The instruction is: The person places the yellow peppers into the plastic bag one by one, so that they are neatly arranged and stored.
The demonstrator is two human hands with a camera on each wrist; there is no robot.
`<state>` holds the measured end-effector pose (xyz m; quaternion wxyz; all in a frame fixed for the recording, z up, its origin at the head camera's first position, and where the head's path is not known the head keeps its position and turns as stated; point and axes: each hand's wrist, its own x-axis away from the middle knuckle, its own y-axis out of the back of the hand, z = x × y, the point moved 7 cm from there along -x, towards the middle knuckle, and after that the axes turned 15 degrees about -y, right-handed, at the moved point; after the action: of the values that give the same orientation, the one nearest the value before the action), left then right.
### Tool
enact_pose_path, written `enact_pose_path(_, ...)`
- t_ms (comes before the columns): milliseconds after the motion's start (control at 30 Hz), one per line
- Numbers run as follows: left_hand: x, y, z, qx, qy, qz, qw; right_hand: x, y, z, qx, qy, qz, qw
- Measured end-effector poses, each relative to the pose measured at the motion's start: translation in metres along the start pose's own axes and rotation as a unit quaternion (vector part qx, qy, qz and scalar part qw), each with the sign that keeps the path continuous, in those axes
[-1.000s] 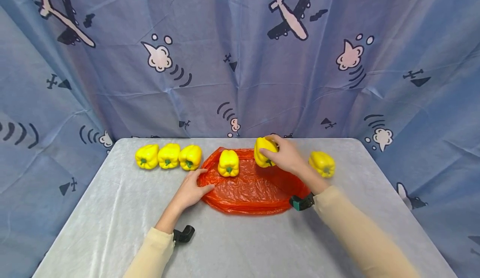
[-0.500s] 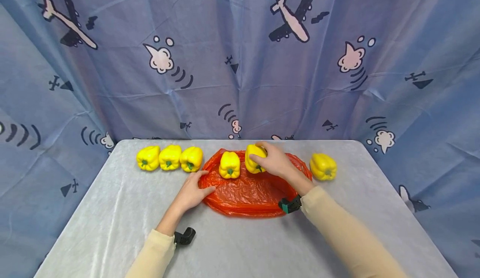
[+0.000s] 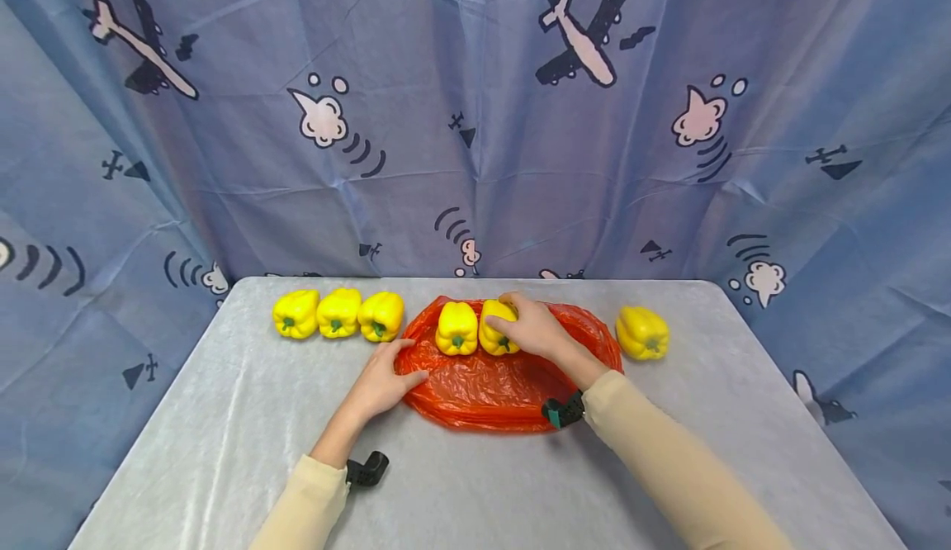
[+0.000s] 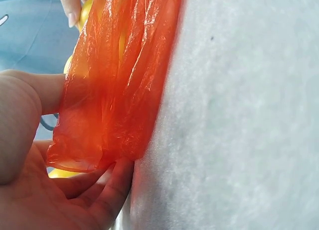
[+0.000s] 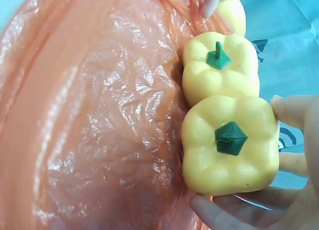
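now the right hand (image 3: 533,329) grips a yellow pepper (image 3: 491,337) further left and lower than before, mid-frame within the red bag's (image 3: 490,389) outline, beside a second pepper (image 3: 456,329); the left hand (image 3: 380,378), fingers spread, still touches the bag's left edge.

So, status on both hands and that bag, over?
Right grip: holding yellow pepper at far side of open red bag.
Left grip: holding bag's left edge.
Second pepper close beside; otherwise nothing visibly in the way.
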<state>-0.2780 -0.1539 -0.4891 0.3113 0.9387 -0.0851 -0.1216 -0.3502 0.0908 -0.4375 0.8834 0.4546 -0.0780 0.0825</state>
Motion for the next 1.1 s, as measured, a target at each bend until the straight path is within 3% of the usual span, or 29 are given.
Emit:
enact_pose_path(500, 0.001, -0.003, -0.003, 0.004, 0.002, 0.003, 1.0000, 0.002, -0.002, -0.006, 0.006, -0.031, 0.020, 0.999)
enact_pose_path(867, 0.001, 0.000, -0.002, -0.001, 0.006, 0.004, 1.0000, 0.016, 0.029, -0.006, 0.040, -0.032, 0.010, 0.999)
enact_pose_path(1100, 0.001, 0.001, -0.006, -0.002, 0.003, 0.004, 1.0000, 0.024, 0.051, -0.015, 0.030, -0.029, -0.003, 0.999)
